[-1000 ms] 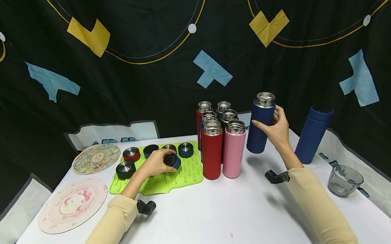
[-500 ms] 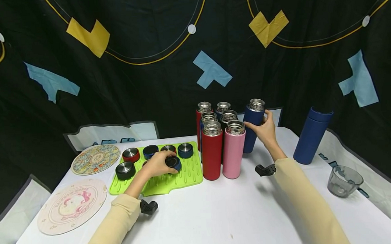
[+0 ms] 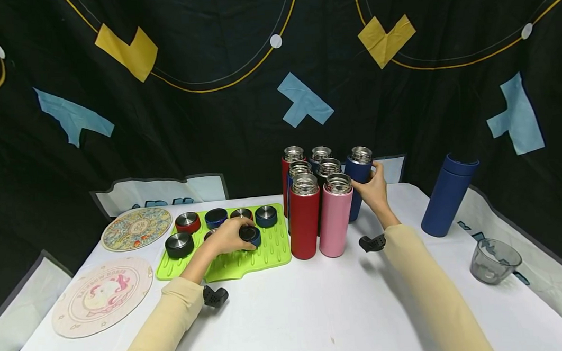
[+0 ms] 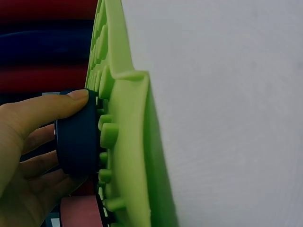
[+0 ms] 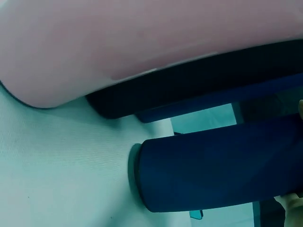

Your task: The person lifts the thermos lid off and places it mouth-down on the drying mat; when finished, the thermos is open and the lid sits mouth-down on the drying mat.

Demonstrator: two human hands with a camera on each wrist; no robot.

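Note:
My left hand (image 3: 228, 236) pinches a dark blue bottle lid (image 3: 250, 235) between thumb and fingers, low over the green drying mat (image 3: 272, 255). In the left wrist view that lid (image 4: 76, 135) stands right at the mat's nubs. Over at the back right, my right hand (image 3: 374, 188) grips an uncapped dark blue bottle (image 3: 357, 171) with a steel neck, upright beside the pink bottle (image 3: 335, 220). The right wrist view shows the held bottle's lower body (image 5: 218, 165), its base close over the white table with a shadow next to it.
Several uncapped bottles stand grouped mid-table, a red bottle (image 3: 304, 222) in front. More lids, such as a black one (image 3: 180, 245), sit on the mat. Two round placemats lie left, one pink (image 3: 103, 296). A blue bottle (image 3: 449, 196) and a glass cup (image 3: 495, 260) stand right.
My right hand has brought the blue bottle left, back and down toward the grouped bottles. The lid in my left hand has lowered slightly onto the mat area and tilts less.

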